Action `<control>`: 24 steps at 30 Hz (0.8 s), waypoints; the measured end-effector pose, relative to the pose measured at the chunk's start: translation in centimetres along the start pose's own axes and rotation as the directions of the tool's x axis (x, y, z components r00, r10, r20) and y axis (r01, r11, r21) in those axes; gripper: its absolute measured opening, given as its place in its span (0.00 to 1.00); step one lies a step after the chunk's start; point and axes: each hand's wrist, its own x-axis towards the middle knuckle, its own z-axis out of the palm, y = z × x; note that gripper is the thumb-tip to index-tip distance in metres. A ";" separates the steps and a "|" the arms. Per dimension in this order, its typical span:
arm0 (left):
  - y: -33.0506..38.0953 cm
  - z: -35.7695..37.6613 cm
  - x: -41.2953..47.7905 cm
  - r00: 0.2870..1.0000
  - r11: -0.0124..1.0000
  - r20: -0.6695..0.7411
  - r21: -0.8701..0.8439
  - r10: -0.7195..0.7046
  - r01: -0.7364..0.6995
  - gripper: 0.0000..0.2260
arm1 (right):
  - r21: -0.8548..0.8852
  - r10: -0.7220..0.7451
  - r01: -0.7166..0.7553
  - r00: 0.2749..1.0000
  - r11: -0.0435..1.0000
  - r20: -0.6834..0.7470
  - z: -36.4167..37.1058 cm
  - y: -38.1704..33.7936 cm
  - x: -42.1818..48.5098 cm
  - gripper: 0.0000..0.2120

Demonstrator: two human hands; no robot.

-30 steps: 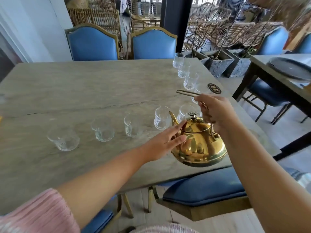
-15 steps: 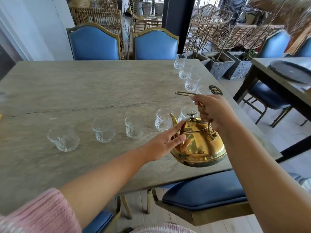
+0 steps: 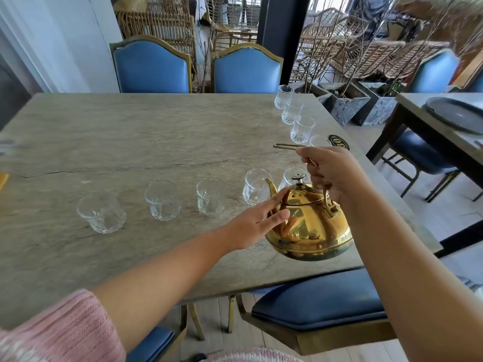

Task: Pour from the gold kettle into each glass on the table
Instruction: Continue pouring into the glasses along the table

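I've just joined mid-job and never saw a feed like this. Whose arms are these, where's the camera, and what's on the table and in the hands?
No robot here: these are a person's two arms, filmed by one wide-angle camera worn on their head, looking forward and down. The right hand grips the thin handle of a shiny gold metal kettle, apparently lifted; the left hand lays straight fingers against its side. On the grey stone-look table stand clear patterned glasses: five in a near row, four more along the right edge.
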 end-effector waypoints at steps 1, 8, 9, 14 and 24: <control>0.0 0.0 0.0 1.000 1.000 0.001 0.007 -0.002 0.002 0.34 | 0.000 0.001 -0.001 1.000 1.000 0.002 0.0 0.0 0.0 0.12; 0.5 -0.1 -0.3 1.000 1.000 -0.005 0.001 -0.022 0.022 0.26 | -0.012 0.008 -0.008 1.000 1.000 0.006 0.0 -0.1 0.2 0.11; 0.5 -0.1 -0.4 1.000 1.000 -0.007 0.002 -0.023 0.023 0.26 | -0.014 0.011 -0.011 1.000 1.000 0.008 0.0 -0.1 0.2 0.11; 0.1 0.1 -0.3 1.000 1.000 -0.011 0.009 -0.017 0.017 0.32 | -0.025 0.030 -0.030 1.000 0.999 0.005 0.0 -0.1 0.3 0.11; 0.3 0.3 -0.2 0.999 0.999 -0.016 -0.015 -0.033 0.033 0.33 | -0.052 0.033 -0.032 0.999 0.998 0.019 -0.1 -0.4 0.3 0.11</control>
